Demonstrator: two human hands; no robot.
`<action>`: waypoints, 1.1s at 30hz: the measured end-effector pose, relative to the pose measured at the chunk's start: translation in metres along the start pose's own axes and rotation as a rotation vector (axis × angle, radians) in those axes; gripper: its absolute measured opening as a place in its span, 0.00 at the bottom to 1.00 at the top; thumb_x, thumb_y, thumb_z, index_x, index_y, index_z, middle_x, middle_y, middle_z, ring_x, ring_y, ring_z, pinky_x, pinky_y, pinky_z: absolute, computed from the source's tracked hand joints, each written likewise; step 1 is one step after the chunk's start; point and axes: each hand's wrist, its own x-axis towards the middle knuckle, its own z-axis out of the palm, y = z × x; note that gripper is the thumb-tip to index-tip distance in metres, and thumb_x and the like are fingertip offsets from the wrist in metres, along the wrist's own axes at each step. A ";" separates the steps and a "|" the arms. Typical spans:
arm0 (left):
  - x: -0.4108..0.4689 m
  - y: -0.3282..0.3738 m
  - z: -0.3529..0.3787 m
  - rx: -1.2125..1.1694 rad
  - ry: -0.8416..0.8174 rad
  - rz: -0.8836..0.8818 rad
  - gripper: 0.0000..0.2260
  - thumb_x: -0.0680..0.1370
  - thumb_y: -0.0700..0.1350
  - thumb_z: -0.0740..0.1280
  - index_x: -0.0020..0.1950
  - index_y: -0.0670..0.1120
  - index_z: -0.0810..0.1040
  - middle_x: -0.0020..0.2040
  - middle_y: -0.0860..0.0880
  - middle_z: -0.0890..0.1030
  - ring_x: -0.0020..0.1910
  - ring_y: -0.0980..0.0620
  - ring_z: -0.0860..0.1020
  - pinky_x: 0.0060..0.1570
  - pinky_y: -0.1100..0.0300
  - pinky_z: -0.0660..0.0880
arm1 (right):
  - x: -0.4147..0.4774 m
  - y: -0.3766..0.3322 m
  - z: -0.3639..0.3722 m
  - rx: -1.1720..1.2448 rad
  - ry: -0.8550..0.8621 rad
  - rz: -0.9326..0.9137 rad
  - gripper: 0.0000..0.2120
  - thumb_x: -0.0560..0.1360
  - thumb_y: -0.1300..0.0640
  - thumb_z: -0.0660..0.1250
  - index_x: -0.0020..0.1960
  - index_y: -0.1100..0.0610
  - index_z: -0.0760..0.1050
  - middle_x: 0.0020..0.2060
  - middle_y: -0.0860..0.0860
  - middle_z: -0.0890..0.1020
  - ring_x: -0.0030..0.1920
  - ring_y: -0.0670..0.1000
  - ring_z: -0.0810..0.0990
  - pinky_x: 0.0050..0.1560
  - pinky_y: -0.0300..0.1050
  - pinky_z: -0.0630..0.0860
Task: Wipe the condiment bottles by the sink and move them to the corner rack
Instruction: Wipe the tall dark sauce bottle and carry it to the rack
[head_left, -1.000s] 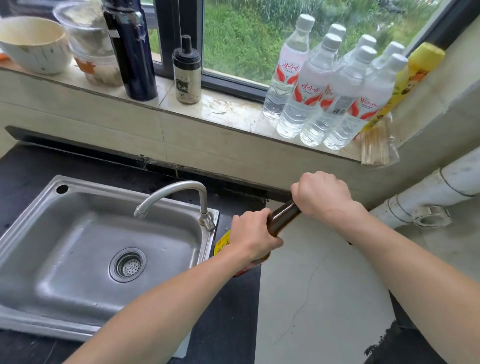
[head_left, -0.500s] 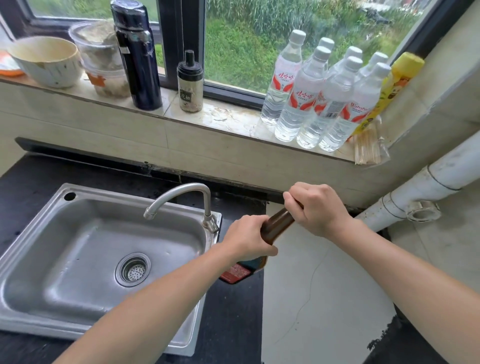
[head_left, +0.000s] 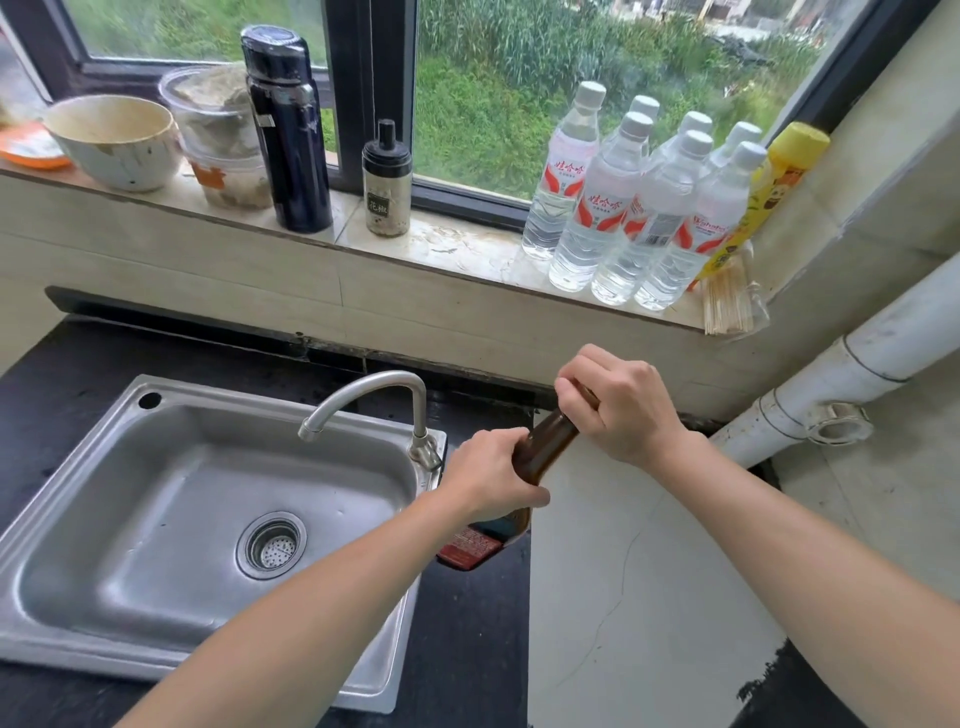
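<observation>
A dark brown glass condiment bottle (head_left: 545, 449) with a red label near its base is held tilted just right of the sink (head_left: 104, 519). My left hand (head_left: 491, 475) grips its body. My right hand (head_left: 621, 405) is curled round its neck and top, hiding the cap. No cloth shows in either hand. A small spice shaker with a black lid (head_left: 386, 182) and a yellow squeeze bottle (head_left: 763, 197) stand on the windowsill.
The curved tap (head_left: 374, 400) rises at the sink's right rim, close to my left hand. Several water bottles (head_left: 623, 208), a dark flask (head_left: 287, 130), a bowl (head_left: 114, 140) and plastic tubs crowd the sill (head_left: 457, 249). A white pipe (head_left: 857, 374) slants down at right.
The bottle has turned in my hands: the yellow part of the label went out of sight and the red part shows. Both hands keep their grip. The camera tilted upward.
</observation>
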 end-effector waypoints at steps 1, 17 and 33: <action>-0.002 -0.001 0.001 0.017 0.010 -0.001 0.14 0.61 0.56 0.72 0.38 0.53 0.72 0.35 0.53 0.78 0.38 0.48 0.78 0.37 0.56 0.75 | -0.002 0.001 0.002 0.011 -0.023 -0.001 0.18 0.77 0.51 0.56 0.35 0.60 0.75 0.31 0.52 0.76 0.26 0.56 0.72 0.26 0.44 0.70; -0.014 -0.009 -0.009 -0.033 0.038 -0.014 0.15 0.62 0.53 0.74 0.33 0.54 0.67 0.33 0.54 0.75 0.35 0.49 0.75 0.34 0.58 0.70 | 0.000 -0.022 0.006 -0.031 -0.009 0.024 0.18 0.78 0.47 0.56 0.42 0.58 0.77 0.36 0.52 0.78 0.29 0.57 0.75 0.29 0.46 0.74; -0.020 -0.006 0.005 0.229 0.143 -0.067 0.14 0.65 0.55 0.71 0.40 0.52 0.68 0.36 0.53 0.76 0.38 0.48 0.72 0.50 0.52 0.71 | 0.021 -0.040 0.001 -0.108 -0.445 0.647 0.15 0.77 0.50 0.56 0.39 0.60 0.71 0.36 0.55 0.74 0.42 0.60 0.73 0.41 0.47 0.71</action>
